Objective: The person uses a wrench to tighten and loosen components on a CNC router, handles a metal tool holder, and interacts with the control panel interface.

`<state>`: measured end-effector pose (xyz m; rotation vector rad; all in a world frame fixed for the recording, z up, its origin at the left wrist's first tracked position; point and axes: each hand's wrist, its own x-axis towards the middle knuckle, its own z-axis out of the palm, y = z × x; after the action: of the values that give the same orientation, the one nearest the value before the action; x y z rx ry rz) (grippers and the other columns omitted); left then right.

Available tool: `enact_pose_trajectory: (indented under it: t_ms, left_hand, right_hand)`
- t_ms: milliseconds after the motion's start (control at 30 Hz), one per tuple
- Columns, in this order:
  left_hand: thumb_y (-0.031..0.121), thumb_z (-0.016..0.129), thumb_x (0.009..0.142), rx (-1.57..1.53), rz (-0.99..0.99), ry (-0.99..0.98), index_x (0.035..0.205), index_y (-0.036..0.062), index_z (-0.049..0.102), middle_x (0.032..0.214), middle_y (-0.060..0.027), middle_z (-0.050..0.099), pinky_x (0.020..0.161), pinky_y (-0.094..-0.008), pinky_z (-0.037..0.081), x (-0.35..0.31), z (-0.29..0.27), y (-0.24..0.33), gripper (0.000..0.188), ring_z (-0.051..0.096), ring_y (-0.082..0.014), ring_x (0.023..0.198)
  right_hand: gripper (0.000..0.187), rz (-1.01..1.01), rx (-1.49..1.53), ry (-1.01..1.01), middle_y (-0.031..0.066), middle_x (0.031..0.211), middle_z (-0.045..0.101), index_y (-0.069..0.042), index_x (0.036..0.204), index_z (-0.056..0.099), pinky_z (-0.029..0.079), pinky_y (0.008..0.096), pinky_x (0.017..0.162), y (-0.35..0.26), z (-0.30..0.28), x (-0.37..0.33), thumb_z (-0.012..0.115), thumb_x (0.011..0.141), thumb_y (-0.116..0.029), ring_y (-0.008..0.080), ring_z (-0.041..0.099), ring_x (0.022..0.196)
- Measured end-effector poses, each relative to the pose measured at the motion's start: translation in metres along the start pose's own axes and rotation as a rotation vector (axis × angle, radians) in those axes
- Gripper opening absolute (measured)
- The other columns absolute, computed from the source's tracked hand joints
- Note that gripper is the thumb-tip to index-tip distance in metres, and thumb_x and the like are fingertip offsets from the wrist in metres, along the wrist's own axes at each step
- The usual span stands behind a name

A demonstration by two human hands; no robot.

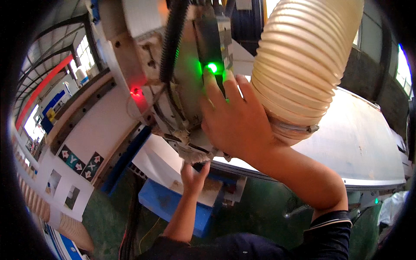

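Observation:
My right hand (236, 115) is raised against the front of a machine head (186, 65), beside a bright green light (212, 67). Its fingers are stretched out and apart, and the fingertips rest at or close to the lit area. Lower down, my left hand (193, 178) reaches up beneath the machine head's pale brush skirt (193, 155). Thumb and forefinger form a V there, but the fingertips go under the bristles, so whatever they touch is hidden.
A thick ribbed cream hose (301, 65) hangs right of my right hand, with a metal clamp (297, 128) at its lower end. Behind it stretches a large white flat bed (368, 138). A blue box-like part (173, 208) sits below my left hand. Left is a beam with arrow labels (81, 162).

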<state>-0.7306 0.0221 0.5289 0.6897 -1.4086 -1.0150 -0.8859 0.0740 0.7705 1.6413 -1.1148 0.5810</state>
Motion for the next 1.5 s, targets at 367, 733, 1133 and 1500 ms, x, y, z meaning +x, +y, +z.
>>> enact_pose_trajectory:
  t_ms: [367, 733, 1133, 1500]
  left_hand:
    - [0.015, 0.070, 0.086, 0.205, 0.038, -0.052, 0.122, 0.0005, 0.050, 0.120, -0.0100, 0.058, 0.097, -0.0341, 0.043, 0.040, -0.047, -0.019, 0.044, 0.054, -0.0195, 0.111]
    - [0.016, 0.068, 0.087, 0.213, -0.060, -0.049, 0.121, 0.0007, 0.052, 0.121, -0.0107, 0.059, 0.099, -0.0353, 0.043, 0.089, -0.024, -0.038, 0.041, 0.054, -0.0204, 0.112]
    - [0.017, 0.065, 0.088, 0.034, -0.114, -0.196, 0.121, 0.0009, 0.054, 0.122, -0.0114, 0.059, 0.100, -0.0366, 0.042, 0.053, -0.026, -0.042, 0.038, 0.055, -0.0213, 0.114]
    - [0.019, 0.062, 0.090, 0.045, -0.037, -0.056, 0.120, 0.0011, 0.057, 0.123, -0.0120, 0.060, 0.101, -0.0378, 0.041, 0.100, -0.067, -0.036, 0.035, 0.055, -0.0222, 0.115]
  right_hand:
    - [0.027, -0.055, -0.153, 0.308, 0.0074, 0.096, 0.060, -0.004, 0.089, 0.070, 0.044, 0.0364, 0.089, 0.000, -0.003, 0.016, 0.069, 0.075, -0.027, 0.0236, 0.054, 0.098]
    - [0.020, -0.029, 0.117, 0.156, 0.0086, 0.093, 0.062, -0.007, 0.086, 0.070, 0.043, 0.0378, 0.085, 0.000, -0.011, 0.007, 0.060, 0.078, -0.023, 0.0245, 0.056, 0.094]
    - [0.019, 0.039, 0.097, -0.005, 0.0092, 0.092, 0.068, -0.010, 0.085, 0.072, 0.047, 0.0398, 0.075, 0.007, -0.018, -0.003, 0.061, 0.075, -0.022, 0.0265, 0.062, 0.086]
    - [0.020, 0.022, 0.098, 0.251, 0.0053, 0.093, 0.067, -0.009, 0.083, 0.073, 0.043, 0.0384, 0.086, 0.006, 0.002, 0.025, 0.059, 0.079, -0.024, 0.0224, 0.060, 0.097]
